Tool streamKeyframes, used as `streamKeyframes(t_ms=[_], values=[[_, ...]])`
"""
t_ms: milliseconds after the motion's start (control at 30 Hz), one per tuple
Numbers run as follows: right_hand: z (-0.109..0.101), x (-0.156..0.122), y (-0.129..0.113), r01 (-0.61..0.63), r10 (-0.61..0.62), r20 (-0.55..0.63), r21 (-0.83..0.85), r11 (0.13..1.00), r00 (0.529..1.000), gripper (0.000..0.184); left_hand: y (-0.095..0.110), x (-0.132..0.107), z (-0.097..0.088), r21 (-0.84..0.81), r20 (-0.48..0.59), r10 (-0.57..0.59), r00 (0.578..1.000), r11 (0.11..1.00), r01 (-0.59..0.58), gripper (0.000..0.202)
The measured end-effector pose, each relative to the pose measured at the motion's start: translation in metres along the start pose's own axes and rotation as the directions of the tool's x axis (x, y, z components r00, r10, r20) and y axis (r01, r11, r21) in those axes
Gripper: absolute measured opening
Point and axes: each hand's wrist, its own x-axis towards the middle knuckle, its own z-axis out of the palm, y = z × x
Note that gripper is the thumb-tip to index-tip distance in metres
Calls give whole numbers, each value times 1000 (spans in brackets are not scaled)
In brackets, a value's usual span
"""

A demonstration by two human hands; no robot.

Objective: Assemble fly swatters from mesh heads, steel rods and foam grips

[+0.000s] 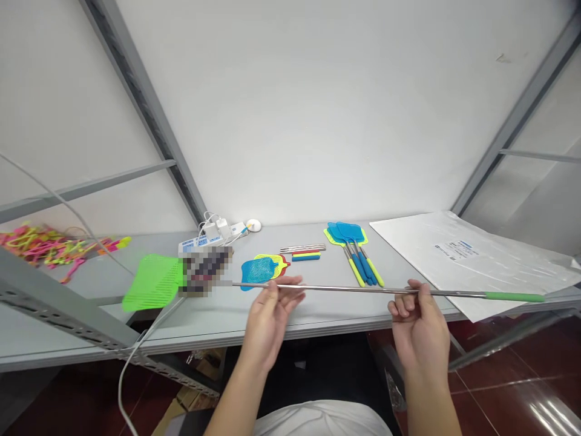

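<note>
A green fly swatter with a long extended metal rod (340,288) spans the view above the front of the shelf. Its mesh head (152,283) is at the left, its grip (512,297) at the far right. My left hand (270,318) pinches the thinner part of the rod between thumb and fingers, the other fingers loosely stretched. Farther along, my right hand (420,333) is closed round the rod, short of the grip. Behind my left hand lie loose blue (256,271) and yellow swatter heads, with red showing beneath.
Metal rods (302,248) and coloured grips (306,257) lie mid-shelf. Several blue-and-yellow swatters (358,251) are to their right. A white plastic package (472,254) covers the right side. At left are a power strip (200,244), a shelf post (149,103) and a colourful heap (49,245).
</note>
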Motion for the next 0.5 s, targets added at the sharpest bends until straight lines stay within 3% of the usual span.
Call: streamKeyframes(t_ms=[133,233,300,367,433,500], values=[[13,-22,19,-66,73,96,-75,995,993,23,-17,-27,27,143,240,-189,952,977,158,38],[16,-30,24,-47,67,168,-116,992,984,27,-18,-31,30,128,249,-204,947,976,177,40],[14,-26,21,27,-9,154,-115,993,988,27,-11,-24,20,41,150,-104,983,994,99,43],[9,-17,13,99,-89,99,-101,990,991,26,0,-12,7,-67,-14,30,999,997,-31,46],[5,-8,4,122,-118,55,-86,989,992,26,12,-2,-6,-151,-182,125,975,977,-153,45],[1,-1,-2,113,-111,39,-68,991,993,25,20,4,-14,-220,-294,149,944,951,-218,42]])
